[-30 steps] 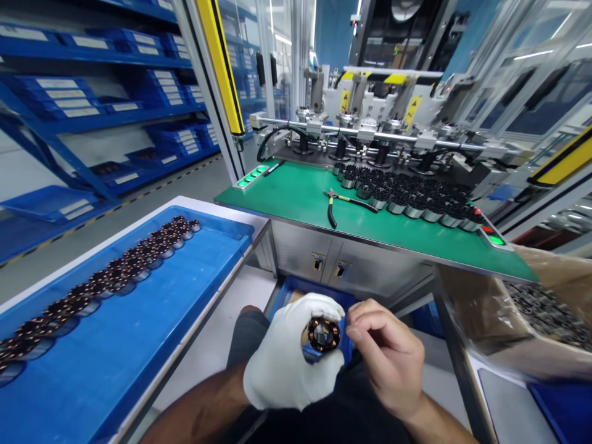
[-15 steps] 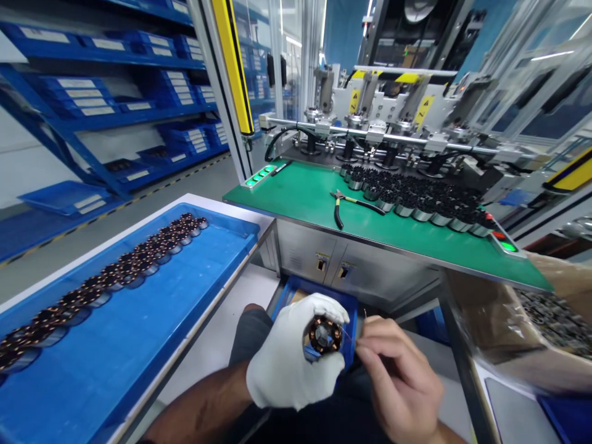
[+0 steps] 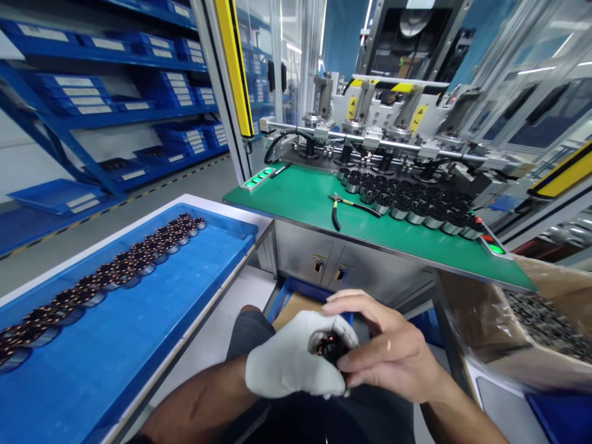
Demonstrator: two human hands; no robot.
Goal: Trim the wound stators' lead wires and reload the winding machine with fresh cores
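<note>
In front of my lap, my left hand (image 3: 296, 357), in a white glove, is wrapped round a motor stator (image 3: 327, 346) with copper windings and a dark core. My bare right hand (image 3: 386, 345) reaches over from the right. Its thumb rests on the near right side of the stator, while its fingers curl over the top of the glove. Much of the stator is hidden by both hands. On the green worktop (image 3: 291, 197) beyond lie cutting pliers (image 3: 354, 205) with black and yellow handles.
To the left, a blue tray (image 3: 152, 320) holds rows of copper-wound stators (image 3: 124, 265). Several unwound black stators (image 3: 407, 197) stand on the worktop before a winding machine (image 3: 370, 135). A cardboard box (image 3: 485, 327) of metal parts is at the right. Blue shelving (image 3: 106, 123) stands behind.
My right hand has moved left, from pinching a thin wire beside the stator to gripping the stator itself. The stator has turned within my left hand and its face is now partly covered.
</note>
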